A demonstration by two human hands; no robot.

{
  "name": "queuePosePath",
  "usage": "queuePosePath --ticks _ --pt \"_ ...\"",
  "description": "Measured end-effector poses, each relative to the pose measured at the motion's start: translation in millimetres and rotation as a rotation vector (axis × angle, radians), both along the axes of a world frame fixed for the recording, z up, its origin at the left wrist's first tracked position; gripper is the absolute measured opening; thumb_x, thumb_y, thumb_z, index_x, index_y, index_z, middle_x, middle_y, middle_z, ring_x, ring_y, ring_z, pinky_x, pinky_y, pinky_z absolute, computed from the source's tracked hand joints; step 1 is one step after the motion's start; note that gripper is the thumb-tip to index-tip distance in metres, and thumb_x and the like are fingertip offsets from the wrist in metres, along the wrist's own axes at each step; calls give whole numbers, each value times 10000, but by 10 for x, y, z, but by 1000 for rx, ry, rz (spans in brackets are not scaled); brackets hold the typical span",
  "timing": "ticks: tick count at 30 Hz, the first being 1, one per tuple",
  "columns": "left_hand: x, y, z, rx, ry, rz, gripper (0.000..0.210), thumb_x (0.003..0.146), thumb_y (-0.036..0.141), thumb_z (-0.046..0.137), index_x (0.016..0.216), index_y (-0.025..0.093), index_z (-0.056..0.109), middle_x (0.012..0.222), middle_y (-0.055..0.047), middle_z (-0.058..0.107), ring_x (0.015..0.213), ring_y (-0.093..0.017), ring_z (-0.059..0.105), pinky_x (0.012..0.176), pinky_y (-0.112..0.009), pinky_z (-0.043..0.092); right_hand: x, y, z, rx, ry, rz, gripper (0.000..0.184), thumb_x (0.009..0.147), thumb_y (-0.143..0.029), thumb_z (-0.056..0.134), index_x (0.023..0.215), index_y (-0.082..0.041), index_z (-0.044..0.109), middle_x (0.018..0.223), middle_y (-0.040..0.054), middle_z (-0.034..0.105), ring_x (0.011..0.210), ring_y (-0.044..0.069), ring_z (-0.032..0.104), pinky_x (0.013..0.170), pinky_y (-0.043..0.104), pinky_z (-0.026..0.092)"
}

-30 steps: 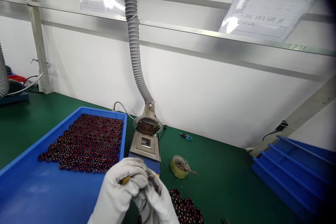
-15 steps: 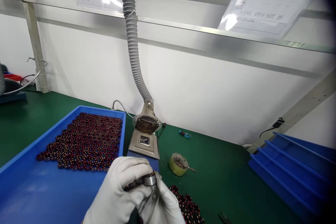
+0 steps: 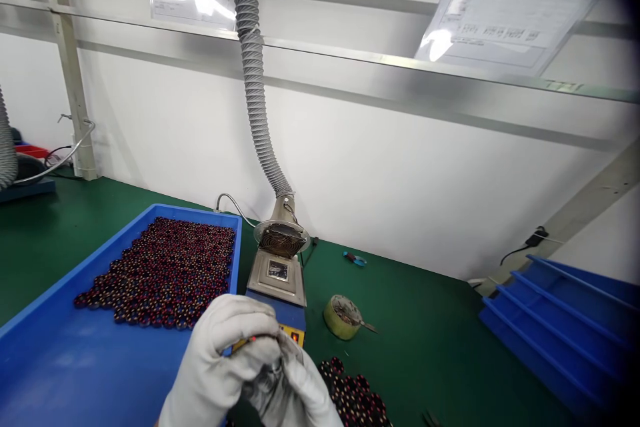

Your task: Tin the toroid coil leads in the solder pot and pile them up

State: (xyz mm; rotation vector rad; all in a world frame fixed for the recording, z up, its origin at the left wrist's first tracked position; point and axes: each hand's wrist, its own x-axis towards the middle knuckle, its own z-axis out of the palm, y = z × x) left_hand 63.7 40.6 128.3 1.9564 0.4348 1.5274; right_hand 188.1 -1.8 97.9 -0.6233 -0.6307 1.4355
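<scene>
- Saw the left hand white-gloved and curled inward, just in front of the heater; could not tell whether grasping a part or closed on itself.
- Saw the right hand gloved too, bent against the left; could not tell what, if anything, to call its hold; noted grey-stained fabric between the two, glove or cloth uncertain.
- Found small dark rings dotted red and gold, packed in rows toward the far end of the blue tray, left of the hands; found more rings in a loose cluster on the green counter, just beside the right hand.
- Noted on the heater a shiny square opening, and a lit switch low on its yellow front; above, noted a round hood on a grey hose.
- Spotted a yellow tin with a flat tool leaning out; farther back, a blue-handled tool; at far right, stacked blue trays.
</scene>
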Motion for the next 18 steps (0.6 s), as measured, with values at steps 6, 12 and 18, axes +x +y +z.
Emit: queuePosePath --ticks 6,12,18 --pt "-24 -65 0 -501 -261 -9 145 755 245 579 642 201 659 698 -21 684 681 -173 625 633 -242 510 76 70 -39 -29 10 17 75 766 -183 624 724 -176 687 687 -4 720 674 111 674 698 248 525" --pt "-101 -76 136 -605 93 -67 192 628 159 638 792 226 712 982 -37 681 937 -210 613 802 -247 477 152 46 -49 -5 2 -5 83 722 -264 680 768 -196 685 715 7 728 717 156 683 731 332 534" --pt "-18 -139 119 -577 -70 -193 207 607 84 523 658 205 684 807 -18 654 784 -156 605 681 -211 470 187 100 -97 -11 17 52 108 646 -226 746 728 -206 680 707 -4 722 640 131 675 671 275 544"
